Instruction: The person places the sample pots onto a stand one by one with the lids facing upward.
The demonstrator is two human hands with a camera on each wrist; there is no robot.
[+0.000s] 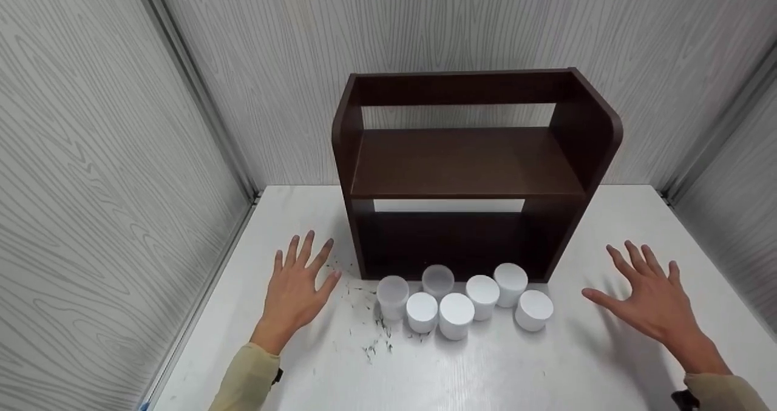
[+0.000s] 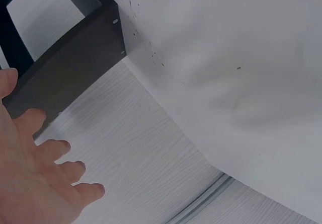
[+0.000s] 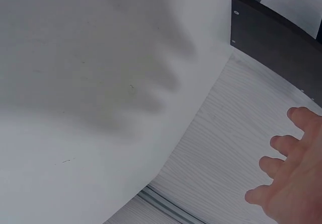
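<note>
Fingers spread, my left hand [image 1: 294, 295] hovers over the table left of a dark brown two-tier shelf [image 1: 467, 162]. My right hand [image 1: 658, 305] is held the same way on the shelf's right side, its shadow falling on the table. Neither hand holds anything. Between them, at the shelf's front edge, stand several small white round jars. Two have translucent frosted tops: the left one [image 1: 393, 295] and the back one [image 1: 437, 280]. Opaque white tops show on the others, such as the front jar [image 1: 456, 315] and the rightmost jar [image 1: 534, 309].
The white table [image 1: 461, 374] carries dark scuff marks left of the jars. Pale wood-grain panels enclose it at the left [image 1: 91, 186], back [image 1: 291, 65] and right. Both shelf tiers are bare, and the shelf stands near the back panel.
</note>
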